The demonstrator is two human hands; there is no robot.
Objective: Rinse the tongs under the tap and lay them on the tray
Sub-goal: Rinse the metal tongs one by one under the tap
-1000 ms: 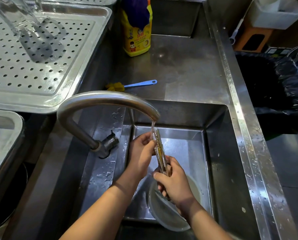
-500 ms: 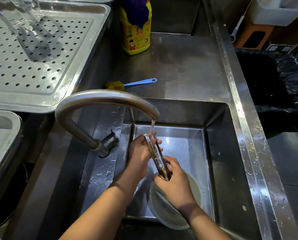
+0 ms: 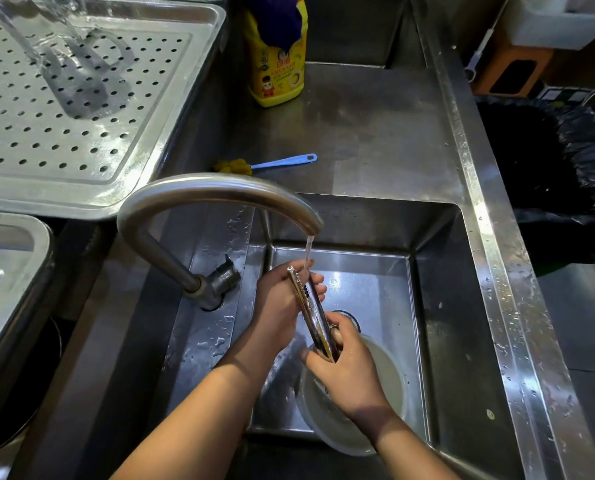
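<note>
Slim metal tongs stand tilted over the sink, tips up in the stream of water from the curved tap. My right hand grips their lower end. My left hand lies behind the upper half, its fingers curled round the tips. The perforated steel tray sits at the upper left, with a clear glass vessel on it.
A round translucent bowl lies in the sink under my right hand. On the steel counter behind stand a yellow detergent bottle and a blue-handled brush. A black-lined bin is at the right, another steel tray at the left.
The tongs' tips have swung a little to the left under the stream, and my left hand's fingers have slid round them. My right hand stays at the lower end.
</note>
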